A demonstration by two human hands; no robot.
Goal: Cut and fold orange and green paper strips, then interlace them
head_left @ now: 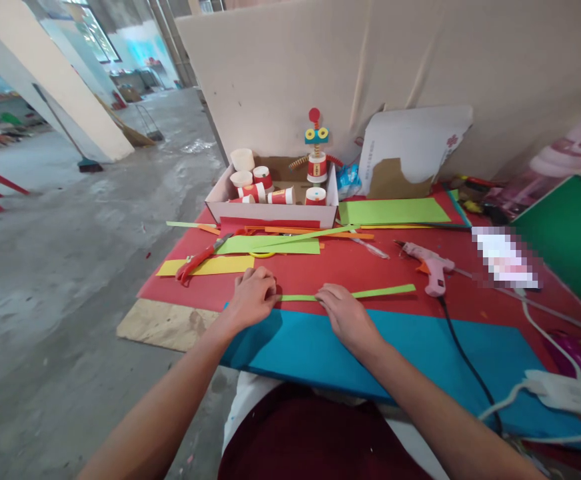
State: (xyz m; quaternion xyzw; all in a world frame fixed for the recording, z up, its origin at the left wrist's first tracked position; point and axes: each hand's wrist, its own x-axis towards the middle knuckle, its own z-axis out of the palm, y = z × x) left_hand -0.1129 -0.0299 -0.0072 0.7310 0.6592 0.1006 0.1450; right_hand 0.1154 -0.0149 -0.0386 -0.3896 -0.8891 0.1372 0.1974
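A narrow light-green paper strip [383, 291] stretches sideways above the blue sheet's far edge. My left hand [256, 293] has its fingers closed on the strip's left end, which the fingers hide. Farther right, my right hand [340, 313] pinches the same strip near its middle, and the free end runs on to the right. Under my wrists lies a blue sheet [370, 347] on the red table covering [365, 267]. Beyond my left hand are red-handled scissors [195, 261], a yellow paper strip [170, 267] and a wider green strip [270, 245].
A pink glue gun [433, 267] with a black cord lies right of the strip. Behind stands an open box [270, 215] with several paper cups and a cup figure [316, 167]. Green paper [395, 211], a power strip [565, 393] and a pink bottle [560, 160] are at the right.
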